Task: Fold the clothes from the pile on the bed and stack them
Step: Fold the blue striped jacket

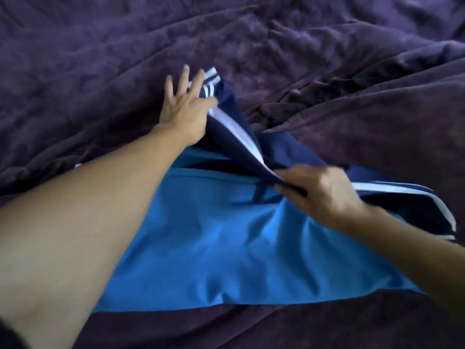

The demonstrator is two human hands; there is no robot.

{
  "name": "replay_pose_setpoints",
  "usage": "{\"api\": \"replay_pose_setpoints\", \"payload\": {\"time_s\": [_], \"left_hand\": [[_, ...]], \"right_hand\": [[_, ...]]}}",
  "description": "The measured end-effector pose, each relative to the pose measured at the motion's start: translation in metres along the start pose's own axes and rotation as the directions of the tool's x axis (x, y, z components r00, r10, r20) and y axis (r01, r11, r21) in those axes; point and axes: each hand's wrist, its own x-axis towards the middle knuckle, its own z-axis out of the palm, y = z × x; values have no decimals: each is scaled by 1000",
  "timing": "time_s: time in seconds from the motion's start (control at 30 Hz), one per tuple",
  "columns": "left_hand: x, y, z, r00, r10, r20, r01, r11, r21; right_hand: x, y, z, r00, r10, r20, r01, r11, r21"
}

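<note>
Your left hand point(183, 109) presses, fingers spread, on the navy striped garment point(227, 139); your right hand point(324, 195) pinches its edge.

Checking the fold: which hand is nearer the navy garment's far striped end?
Left. The left hand touches the far striped end; the right hand pinches the navy garment lower down, apart from that end.

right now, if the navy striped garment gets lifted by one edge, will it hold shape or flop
Probably floppy: the navy striped garment sags in a soft fold between the left hand and the pinching right hand. Likely light, since a pinch raises it. Its smooth look hints it may slide on the blue garment.
</note>
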Motion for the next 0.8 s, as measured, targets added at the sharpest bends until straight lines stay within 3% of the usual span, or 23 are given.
{"api": "replay_pose_setpoints", "payload": {"time_s": [0.07, 0.2, 0.33, 0.43, 0.53, 0.6, 0.67, 0.73, 0.8], "left_hand": [[-6, 7, 3, 1000, 3, 25, -4, 999, 48], [-47, -16, -12, 987, 28, -161, -17, 997, 71], [-118, -53, -37, 950, 161, -267, -114, 977, 182], [-194, -72, -33, 952, 254, -174, -207, 947, 246], [-265, -73, -8, 980, 200, -15, -190, 952, 241], [-299, -61, 11, 990, 119, 73, -132, 967, 220], [-322, -49, 25, 989, 55, 135, -83, 973, 216], [-342, -43, 36, 987, -5, 163, -34, 972, 232], [-358, -40, 41, 973, -88, 213, 39, 974, 225]], "right_hand": [[-26, 0, 7, 994, 84, 75, -80, 995, -53], [-45, 9, 3, 961, 272, 55, -262, 954, -146], [-46, -10, -16, 971, 200, -132, -222, 958, -182], [-64, -40, -17, 990, 64, -123, -90, 972, -218], [-98, -67, 9, 1000, 12, 14, -8, 964, -267], [-120, -76, 36, 966, 124, 225, -33, 928, -371], [-140, -79, 60, 864, 288, 412, -78, 886, -457], [-150, -78, 74, 815, 362, 453, -120, 869, -480], [-154, -77, 82, 820, 390, 419, -182, 872, -455]]}}
